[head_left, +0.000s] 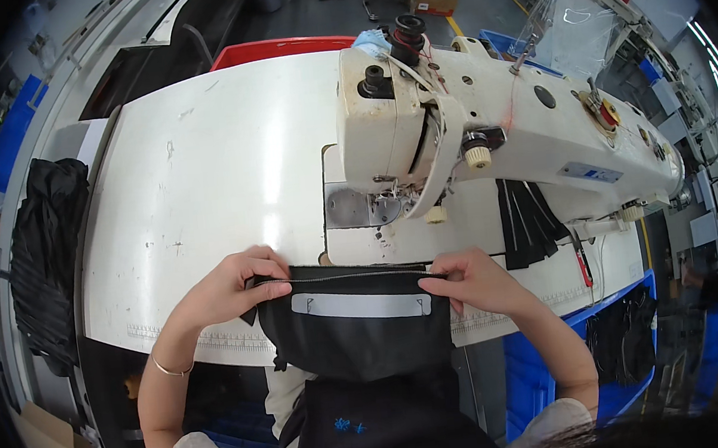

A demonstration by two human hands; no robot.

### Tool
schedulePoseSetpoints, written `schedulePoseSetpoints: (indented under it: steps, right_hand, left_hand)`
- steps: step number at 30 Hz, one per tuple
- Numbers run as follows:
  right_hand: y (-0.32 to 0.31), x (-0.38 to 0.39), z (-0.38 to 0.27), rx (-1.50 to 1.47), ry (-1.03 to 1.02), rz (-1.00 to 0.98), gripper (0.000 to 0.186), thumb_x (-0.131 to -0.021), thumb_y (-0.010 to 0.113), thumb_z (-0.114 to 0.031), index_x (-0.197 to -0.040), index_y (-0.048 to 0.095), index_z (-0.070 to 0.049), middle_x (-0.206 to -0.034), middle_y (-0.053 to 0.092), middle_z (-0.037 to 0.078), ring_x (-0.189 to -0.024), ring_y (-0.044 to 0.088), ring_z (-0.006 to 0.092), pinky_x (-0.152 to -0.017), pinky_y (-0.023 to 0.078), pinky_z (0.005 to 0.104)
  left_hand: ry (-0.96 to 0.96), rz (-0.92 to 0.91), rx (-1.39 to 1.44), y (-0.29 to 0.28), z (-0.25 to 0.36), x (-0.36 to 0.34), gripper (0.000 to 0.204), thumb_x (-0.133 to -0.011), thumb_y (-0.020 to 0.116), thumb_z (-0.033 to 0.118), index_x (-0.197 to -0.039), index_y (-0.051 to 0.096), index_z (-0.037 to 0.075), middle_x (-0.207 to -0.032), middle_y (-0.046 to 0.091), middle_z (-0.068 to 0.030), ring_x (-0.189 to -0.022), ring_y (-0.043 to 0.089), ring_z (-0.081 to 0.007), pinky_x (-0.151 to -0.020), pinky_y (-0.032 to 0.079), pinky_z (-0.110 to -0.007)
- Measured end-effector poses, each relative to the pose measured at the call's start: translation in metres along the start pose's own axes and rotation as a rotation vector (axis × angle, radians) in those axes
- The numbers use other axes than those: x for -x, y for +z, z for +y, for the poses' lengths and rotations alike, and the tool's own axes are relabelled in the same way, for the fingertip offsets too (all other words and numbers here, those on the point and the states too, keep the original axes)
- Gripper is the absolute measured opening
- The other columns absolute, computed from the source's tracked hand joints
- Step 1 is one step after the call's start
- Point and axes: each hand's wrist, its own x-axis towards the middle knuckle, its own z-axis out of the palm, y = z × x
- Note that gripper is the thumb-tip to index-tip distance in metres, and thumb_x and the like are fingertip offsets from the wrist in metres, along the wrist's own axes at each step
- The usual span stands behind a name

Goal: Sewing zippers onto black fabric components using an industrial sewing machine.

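Between my two hands a black fabric piece (362,345) is stretched along its top edge, where a zipper (347,276) runs across. A long white strip (361,304) with small dark marks at both ends lies on the fabric below the zipper. My left hand (248,285) pinches the left end of that edge between thumb and fingers. The right end is pinched by my right hand (472,280). The fabric hangs over the table's front edge onto my lap. Just beyond it stands a white sewing machine (538,112), its needle plate (362,206) apart from the fabric.
Black strips (531,220) lie right of the needle area, near red-handled snips (583,263). A blue bin (530,380) with dark pieces stands below the white table (199,179) at right. Dark gathered fabric (46,254) hangs at left; a red bin (282,50) is behind.
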Motion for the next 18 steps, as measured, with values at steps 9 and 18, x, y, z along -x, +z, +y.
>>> schedulePoseSetpoints:
  steps: [9, 18]
  right_hand:
    - [0.047, 0.001, -0.042, 1.014, -1.097, 0.4, 0.052, -0.074, 0.075, -0.024, -0.12, 0.057, -0.007, -0.132, 0.043, 0.012, -0.07, 0.06, 0.0225, -0.065, 0.048, 0.0335]
    - [0.043, 0.051, -0.039, 0.245, -0.554, -0.243, 0.043, -0.085, 0.064, -0.03, -0.064, 0.052, 0.006, -0.047, 0.04, 0.013, -0.048, 0.033, 0.0202, -0.048, 0.034, 0.0357]
  left_hand:
    - [0.389, 0.468, -0.194, 0.023, 0.043, 0.04, 0.015, -0.07, 0.069, -0.005, -0.081, 0.061, 0.002, -0.095, 0.063, -0.0069, -0.075, 0.058, -0.0208, -0.064, 0.046, -0.028]
    - [0.878, 0.816, -0.222, 0.046, 0.087, 0.055, 0.015, -0.075, 0.058, -0.004, -0.089, 0.055, 0.0, -0.104, 0.054, -0.0152, -0.098, 0.052, -0.0236, -0.085, 0.041, -0.033]
